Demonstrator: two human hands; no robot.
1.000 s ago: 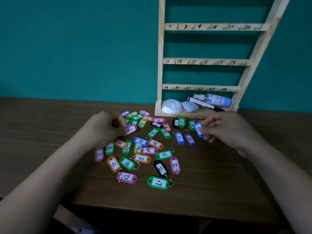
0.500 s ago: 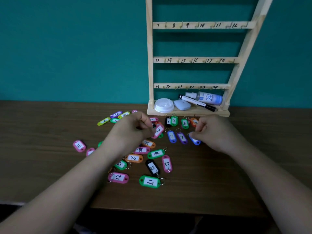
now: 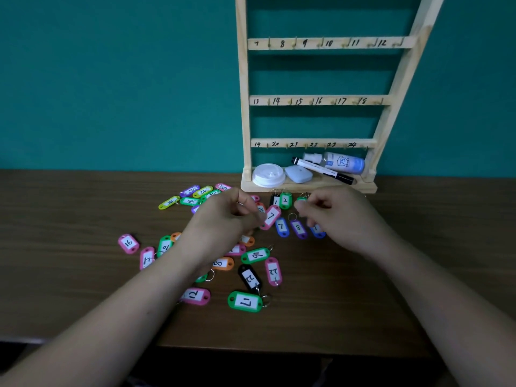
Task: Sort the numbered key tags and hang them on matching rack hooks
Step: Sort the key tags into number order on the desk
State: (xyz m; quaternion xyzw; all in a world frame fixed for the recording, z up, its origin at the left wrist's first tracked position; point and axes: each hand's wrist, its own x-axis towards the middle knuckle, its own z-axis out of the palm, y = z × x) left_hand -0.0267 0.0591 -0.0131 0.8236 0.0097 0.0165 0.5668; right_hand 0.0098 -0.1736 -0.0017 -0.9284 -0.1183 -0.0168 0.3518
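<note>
While the left hand (image 3: 223,219) pinches a pink plastic key tag marked 7 (image 3: 271,217), the right hand (image 3: 342,216), at its three o'clock, curls, grasp impossible to tell.

Wooden table (image 3: 69,224) (scattered key tags (image 3: 245,301))

Indoor desk spot: wooden table (image 3: 69,219), teal wall (image 3: 111,79).

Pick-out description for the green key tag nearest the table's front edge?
On the wooden table, look closest to its front edge. The green tag lies right of a pink tag, nearer than a black tag; its label reads 17 upside down.
</note>
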